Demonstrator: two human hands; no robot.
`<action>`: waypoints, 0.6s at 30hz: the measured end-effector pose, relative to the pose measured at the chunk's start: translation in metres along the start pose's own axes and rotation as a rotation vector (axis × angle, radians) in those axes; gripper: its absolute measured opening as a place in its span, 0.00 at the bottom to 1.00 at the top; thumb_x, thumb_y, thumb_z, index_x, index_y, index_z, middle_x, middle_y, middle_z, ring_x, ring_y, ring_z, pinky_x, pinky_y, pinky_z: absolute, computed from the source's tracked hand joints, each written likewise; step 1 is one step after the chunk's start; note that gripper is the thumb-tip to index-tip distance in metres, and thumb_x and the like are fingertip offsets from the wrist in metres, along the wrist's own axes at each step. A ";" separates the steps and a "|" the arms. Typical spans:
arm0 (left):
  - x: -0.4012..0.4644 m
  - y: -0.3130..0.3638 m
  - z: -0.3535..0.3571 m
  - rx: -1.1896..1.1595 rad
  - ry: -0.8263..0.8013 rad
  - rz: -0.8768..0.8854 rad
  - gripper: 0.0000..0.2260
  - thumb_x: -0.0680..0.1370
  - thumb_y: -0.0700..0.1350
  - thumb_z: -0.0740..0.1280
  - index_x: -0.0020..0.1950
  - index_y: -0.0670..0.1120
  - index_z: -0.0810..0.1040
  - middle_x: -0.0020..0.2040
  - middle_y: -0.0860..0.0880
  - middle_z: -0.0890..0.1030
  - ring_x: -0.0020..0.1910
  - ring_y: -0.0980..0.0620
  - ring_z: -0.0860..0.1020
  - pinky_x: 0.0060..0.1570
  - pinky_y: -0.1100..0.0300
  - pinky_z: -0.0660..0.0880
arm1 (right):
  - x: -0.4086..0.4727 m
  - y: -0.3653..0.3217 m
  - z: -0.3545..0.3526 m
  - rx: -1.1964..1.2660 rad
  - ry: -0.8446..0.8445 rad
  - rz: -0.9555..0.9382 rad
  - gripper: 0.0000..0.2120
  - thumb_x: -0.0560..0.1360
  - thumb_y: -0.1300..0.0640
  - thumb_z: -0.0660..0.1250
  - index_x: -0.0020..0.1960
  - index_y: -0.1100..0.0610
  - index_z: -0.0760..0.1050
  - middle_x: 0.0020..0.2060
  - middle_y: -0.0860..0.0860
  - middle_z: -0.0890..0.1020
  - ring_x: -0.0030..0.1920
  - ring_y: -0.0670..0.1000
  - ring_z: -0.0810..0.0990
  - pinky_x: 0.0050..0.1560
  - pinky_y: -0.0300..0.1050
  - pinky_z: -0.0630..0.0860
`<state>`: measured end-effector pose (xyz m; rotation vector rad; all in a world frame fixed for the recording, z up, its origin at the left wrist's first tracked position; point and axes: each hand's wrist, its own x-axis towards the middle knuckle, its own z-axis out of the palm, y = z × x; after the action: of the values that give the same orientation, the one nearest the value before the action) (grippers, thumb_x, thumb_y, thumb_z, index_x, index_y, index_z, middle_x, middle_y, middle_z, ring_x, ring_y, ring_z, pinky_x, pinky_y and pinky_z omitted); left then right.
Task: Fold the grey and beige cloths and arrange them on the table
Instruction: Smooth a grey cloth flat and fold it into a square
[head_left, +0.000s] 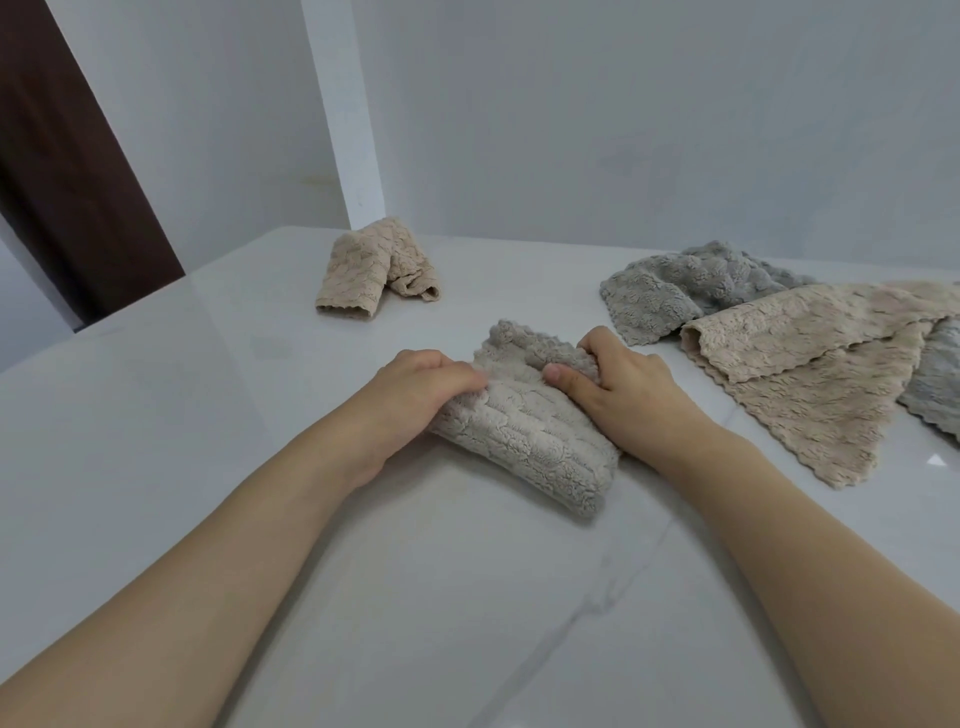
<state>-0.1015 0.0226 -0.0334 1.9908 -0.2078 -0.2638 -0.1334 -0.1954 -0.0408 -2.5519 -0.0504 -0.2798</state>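
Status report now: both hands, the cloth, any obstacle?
Left hand and right hand both grip the folded cloth. Unfolded pile at right, apart. Nothing in the way.

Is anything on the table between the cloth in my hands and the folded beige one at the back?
Nothing visible: bare table separates the held cloth from the folded beige cloth.

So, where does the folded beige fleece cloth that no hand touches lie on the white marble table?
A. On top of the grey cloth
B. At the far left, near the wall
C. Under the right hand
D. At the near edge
B: the folded beige fleece cloth lies alone at the far left of the white marble table, near the wall, apart from both hands.
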 end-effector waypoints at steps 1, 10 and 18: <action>0.000 -0.001 -0.001 0.019 -0.004 -0.005 0.20 0.59 0.62 0.70 0.39 0.47 0.79 0.44 0.49 0.82 0.48 0.45 0.78 0.53 0.51 0.70 | 0.001 0.002 0.001 0.022 0.024 0.006 0.21 0.76 0.35 0.58 0.53 0.52 0.66 0.41 0.51 0.76 0.50 0.58 0.72 0.50 0.50 0.67; -0.011 0.007 0.002 -0.151 0.034 0.148 0.27 0.63 0.57 0.72 0.49 0.36 0.80 0.56 0.39 0.78 0.53 0.37 0.80 0.52 0.35 0.76 | 0.005 0.006 0.005 0.041 0.074 0.025 0.20 0.76 0.36 0.58 0.51 0.52 0.66 0.39 0.50 0.76 0.49 0.58 0.74 0.52 0.51 0.68; -0.007 0.006 0.003 -0.170 -0.003 0.055 0.22 0.61 0.55 0.71 0.46 0.41 0.78 0.47 0.41 0.83 0.50 0.41 0.81 0.58 0.42 0.73 | 0.002 0.001 0.003 -0.028 0.083 0.040 0.21 0.79 0.37 0.53 0.53 0.56 0.65 0.32 0.46 0.69 0.49 0.59 0.74 0.48 0.49 0.63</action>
<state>-0.1098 0.0190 -0.0282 1.8136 -0.2337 -0.2417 -0.1310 -0.1951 -0.0436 -2.5628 0.0363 -0.3728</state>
